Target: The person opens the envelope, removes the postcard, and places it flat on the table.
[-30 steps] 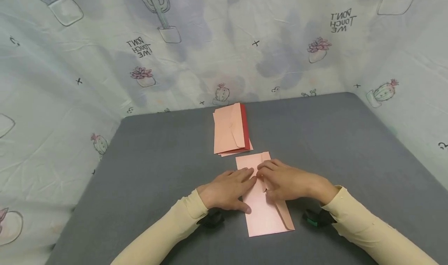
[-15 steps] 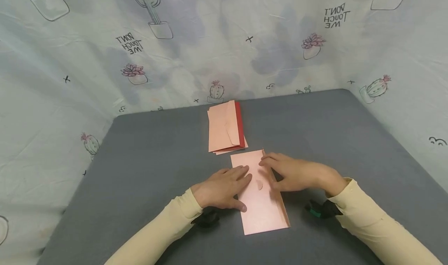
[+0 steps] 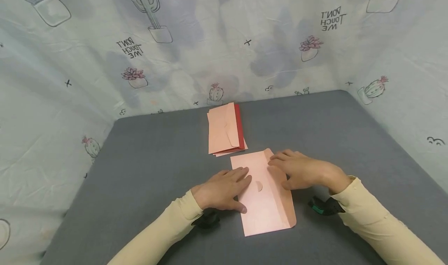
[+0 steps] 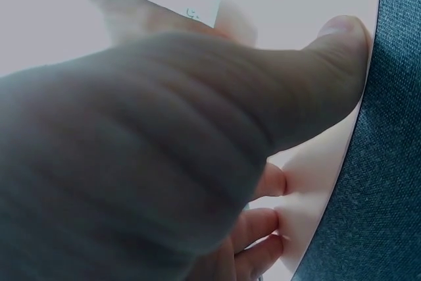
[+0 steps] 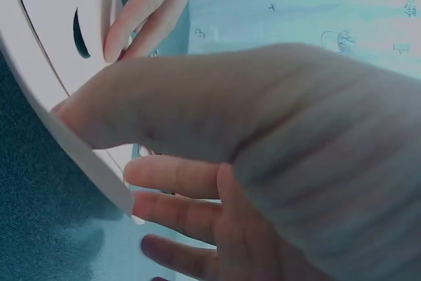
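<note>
A pink envelope (image 3: 259, 218) lies on the dark grey table, its flap (image 3: 285, 202) folded out to the right. A half-round cut (image 3: 259, 186) shows in the envelope body. My left hand (image 3: 222, 189) rests on the envelope's left side with fingers spread; in the left wrist view the left thumb (image 4: 329, 74) lies along the paper's edge. Over the flap is my right hand (image 3: 302, 171), fingers and thumb touching it. The right wrist view shows the right thumb (image 5: 125, 106) on the flap and fingertips near its edge.
Behind the envelope sits a small stack of pink envelopes (image 3: 220, 130) with a red strip (image 3: 239, 127) along its right side. A patterned cloth (image 3: 196, 66) hangs along the back and sides of the grey table (image 3: 157, 156).
The envelope's flap has swung from folded over the body to opened out rightward, uncovering the half-round cut. My right hand has shifted right with it; the left hand stays on the envelope.
</note>
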The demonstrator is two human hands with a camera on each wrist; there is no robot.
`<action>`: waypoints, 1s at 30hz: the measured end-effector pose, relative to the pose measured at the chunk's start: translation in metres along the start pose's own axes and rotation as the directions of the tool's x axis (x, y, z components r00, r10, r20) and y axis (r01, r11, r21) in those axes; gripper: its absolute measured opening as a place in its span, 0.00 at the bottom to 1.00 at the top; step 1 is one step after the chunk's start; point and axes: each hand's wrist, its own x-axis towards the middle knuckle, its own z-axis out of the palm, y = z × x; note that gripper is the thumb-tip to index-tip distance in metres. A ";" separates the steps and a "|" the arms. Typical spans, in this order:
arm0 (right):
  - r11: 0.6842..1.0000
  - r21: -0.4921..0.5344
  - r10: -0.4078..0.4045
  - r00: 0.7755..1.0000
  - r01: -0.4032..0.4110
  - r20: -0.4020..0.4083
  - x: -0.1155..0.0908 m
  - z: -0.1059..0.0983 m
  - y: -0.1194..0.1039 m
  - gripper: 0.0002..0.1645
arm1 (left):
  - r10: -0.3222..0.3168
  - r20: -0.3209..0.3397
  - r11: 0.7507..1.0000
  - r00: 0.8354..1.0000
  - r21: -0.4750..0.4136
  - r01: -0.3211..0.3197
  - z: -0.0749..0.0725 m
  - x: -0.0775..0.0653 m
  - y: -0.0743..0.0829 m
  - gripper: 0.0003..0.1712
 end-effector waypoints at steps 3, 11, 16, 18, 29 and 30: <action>0.999 -0.031 0.006 1.000 -0.007 -0.013 0.001 0.002 -0.001 0.37 | -0.006 0.002 1.000 1.000 -0.016 0.006 0.001 0.000 0.000 0.52; 0.988 -0.153 0.010 0.998 -0.019 -0.060 0.010 0.012 -0.005 0.33 | -0.020 0.009 0.999 1.000 -0.040 0.020 0.002 0.001 0.000 0.52; 0.994 -0.111 0.016 0.998 -0.023 -0.062 0.014 0.018 -0.007 0.34 | -0.036 0.017 0.998 0.999 -0.049 0.037 0.002 0.000 0.001 0.53; 0.995 -0.098 0.014 0.998 -0.020 -0.069 0.016 0.019 -0.007 0.32 | -0.038 0.015 0.998 0.999 -0.049 0.038 0.003 0.000 0.001 0.53; 0.995 -0.052 0.081 0.994 -0.085 -0.079 0.019 0.023 -0.006 0.39 | -0.048 -0.006 0.996 0.999 -0.077 0.047 0.003 0.000 0.003 0.54; 0.995 -0.054 0.084 0.993 -0.089 -0.086 0.020 0.023 -0.006 0.39 | -0.052 -0.009 0.995 0.999 -0.081 0.051 0.002 0.000 0.003 0.54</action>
